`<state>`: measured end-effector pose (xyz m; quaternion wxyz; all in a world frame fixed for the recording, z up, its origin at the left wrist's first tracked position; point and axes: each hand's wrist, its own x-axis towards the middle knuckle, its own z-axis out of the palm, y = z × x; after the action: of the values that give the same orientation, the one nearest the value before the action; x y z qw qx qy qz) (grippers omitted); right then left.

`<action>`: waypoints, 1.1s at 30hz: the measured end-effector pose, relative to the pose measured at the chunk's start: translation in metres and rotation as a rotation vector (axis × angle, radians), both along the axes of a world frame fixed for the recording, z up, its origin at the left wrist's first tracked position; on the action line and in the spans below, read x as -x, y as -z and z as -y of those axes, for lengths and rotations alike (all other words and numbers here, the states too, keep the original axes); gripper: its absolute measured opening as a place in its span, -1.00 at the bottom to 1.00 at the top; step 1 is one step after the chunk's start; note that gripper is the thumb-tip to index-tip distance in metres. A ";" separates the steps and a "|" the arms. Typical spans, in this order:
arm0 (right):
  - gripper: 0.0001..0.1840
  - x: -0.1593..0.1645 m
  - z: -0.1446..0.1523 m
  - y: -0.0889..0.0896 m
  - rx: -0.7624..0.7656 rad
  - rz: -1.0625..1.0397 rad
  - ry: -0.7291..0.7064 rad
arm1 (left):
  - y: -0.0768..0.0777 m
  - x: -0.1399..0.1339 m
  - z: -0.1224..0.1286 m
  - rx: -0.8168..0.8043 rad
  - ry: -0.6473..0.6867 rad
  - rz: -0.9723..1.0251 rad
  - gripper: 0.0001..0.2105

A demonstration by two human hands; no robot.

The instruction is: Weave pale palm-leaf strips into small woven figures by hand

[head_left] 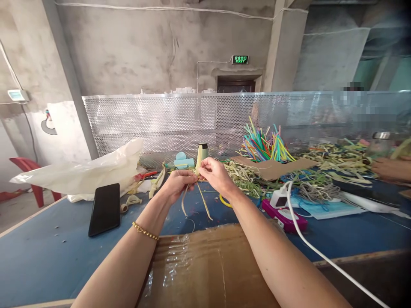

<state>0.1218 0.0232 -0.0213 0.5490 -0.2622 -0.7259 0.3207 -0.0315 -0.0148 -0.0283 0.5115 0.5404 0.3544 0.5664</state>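
Observation:
Both hands meet in front of me above the blue table. Between my left hand (178, 185) and my right hand (215, 174) is a pale yellow-green strip of husk-like leaf (199, 161), standing upright from the fingertips. My left hand pinches its lower end, while the thumb and fingers of my right hand close on it from the other side. Two narrow tails (204, 203) hang below the fingers, and a thin thread curls near the table. The exact grip is partly hidden by the fingers. A cardboard box (208, 269) lies under my forearms.
A black phone (104, 209) and white plastic sheeting (86, 173) lie left. Rightward are leaf strips (337, 158), colourful pipe cleaners (265, 143), a purple power strip (285, 216) and a white cable (316, 252). A perforated metal screen (154, 124) stands behind; another person's hand (391, 169) is far right.

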 end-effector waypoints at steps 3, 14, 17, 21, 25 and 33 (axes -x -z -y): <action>-0.83 -0.003 -0.001 0.000 -0.027 0.069 -0.068 | -0.001 0.000 0.001 0.018 0.021 0.035 -0.88; -0.82 -0.013 -0.008 0.001 -0.054 0.054 0.003 | -0.002 0.006 0.002 0.017 0.102 0.014 -0.88; -0.78 -0.013 -0.008 0.000 -0.086 0.080 0.029 | -0.003 0.009 0.003 -0.001 0.124 -0.042 -0.89; -0.82 -0.012 -0.003 -0.001 -0.187 0.170 0.026 | -0.005 0.014 0.005 -0.026 0.175 -0.122 -0.90; -0.82 -0.011 -0.001 -0.003 -0.244 0.203 0.033 | -0.007 0.016 0.007 -0.032 0.198 -0.154 -0.87; -0.81 -0.010 -0.001 -0.002 -0.287 0.243 0.011 | -0.006 0.012 0.007 -0.075 0.067 -0.281 -0.91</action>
<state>0.1314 0.0241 -0.0193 0.4909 -0.2222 -0.8237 0.1767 -0.0431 -0.0217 -0.0225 0.4548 0.6445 0.3828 0.4809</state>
